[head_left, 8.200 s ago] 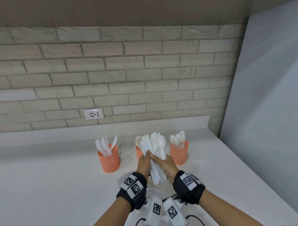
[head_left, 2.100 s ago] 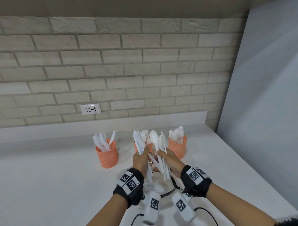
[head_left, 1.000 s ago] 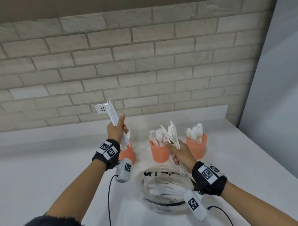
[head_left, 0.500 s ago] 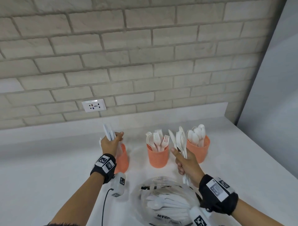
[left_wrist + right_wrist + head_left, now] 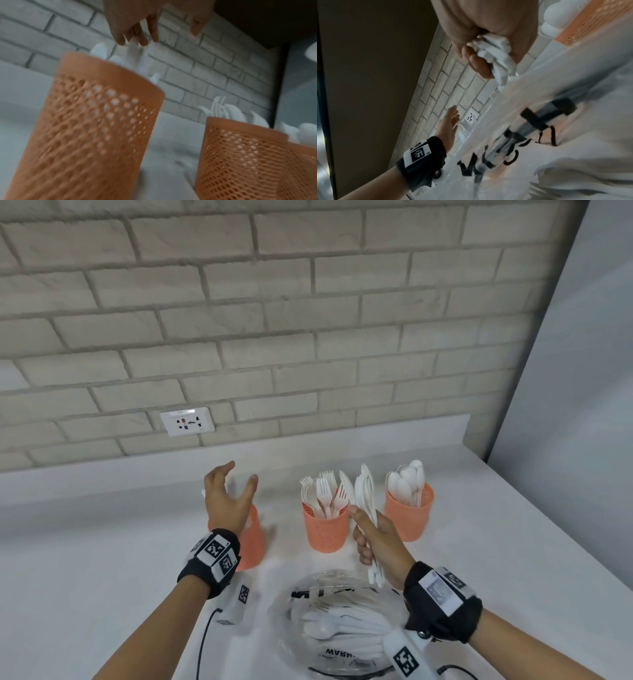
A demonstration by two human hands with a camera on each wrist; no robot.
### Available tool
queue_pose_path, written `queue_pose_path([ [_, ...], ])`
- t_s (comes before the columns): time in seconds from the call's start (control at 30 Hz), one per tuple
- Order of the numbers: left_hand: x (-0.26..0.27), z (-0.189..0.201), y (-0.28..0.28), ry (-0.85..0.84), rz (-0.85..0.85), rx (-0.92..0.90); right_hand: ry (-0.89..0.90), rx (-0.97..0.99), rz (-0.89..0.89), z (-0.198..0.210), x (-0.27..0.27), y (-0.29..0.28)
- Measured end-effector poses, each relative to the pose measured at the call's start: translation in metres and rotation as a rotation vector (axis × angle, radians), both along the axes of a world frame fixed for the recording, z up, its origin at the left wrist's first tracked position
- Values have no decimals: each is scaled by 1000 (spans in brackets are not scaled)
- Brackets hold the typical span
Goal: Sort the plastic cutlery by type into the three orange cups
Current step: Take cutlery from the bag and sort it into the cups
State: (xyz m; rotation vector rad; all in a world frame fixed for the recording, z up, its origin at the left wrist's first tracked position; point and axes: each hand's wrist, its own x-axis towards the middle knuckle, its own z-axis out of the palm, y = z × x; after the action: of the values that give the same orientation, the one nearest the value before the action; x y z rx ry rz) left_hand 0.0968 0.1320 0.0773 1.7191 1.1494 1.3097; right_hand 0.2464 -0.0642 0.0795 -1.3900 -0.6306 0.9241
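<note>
Our left hand (image 5: 228, 498) hovers spread above the left orange cup (image 5: 251, 537); our right hand (image 5: 378, 541) grips a cutlery bundle (image 5: 365, 498) between the other cups.

Two bare forearms, no sleeves. Each wrist wears a black fabric band (image 5: 209, 562), (image 5: 442, 601) carrying white squares printed with black fiducial markers. Under each band hangs a white camera housing (image 5: 236, 601), (image 5: 407, 655) bearing its own marker. Thin black cable (image 5: 202, 642) trails from the left housing; another from the right.
</note>
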Motion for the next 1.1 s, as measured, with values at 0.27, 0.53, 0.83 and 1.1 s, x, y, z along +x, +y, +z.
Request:
queue_pose_path([
  [0.27,20,46,-71,23,-284,28,225,13,69,5,1,-8],
  [0.53,47,27,-146,182,-408,-117,95,0,72,4,-12,-22],
  [0.83,62,15,-177,243,-284,-249,-164,-19,-31,-16,-22,-39],
  [1.1,71,19,-193,301,-215,-207,-96,-14,28,-9,-21,-55],
])
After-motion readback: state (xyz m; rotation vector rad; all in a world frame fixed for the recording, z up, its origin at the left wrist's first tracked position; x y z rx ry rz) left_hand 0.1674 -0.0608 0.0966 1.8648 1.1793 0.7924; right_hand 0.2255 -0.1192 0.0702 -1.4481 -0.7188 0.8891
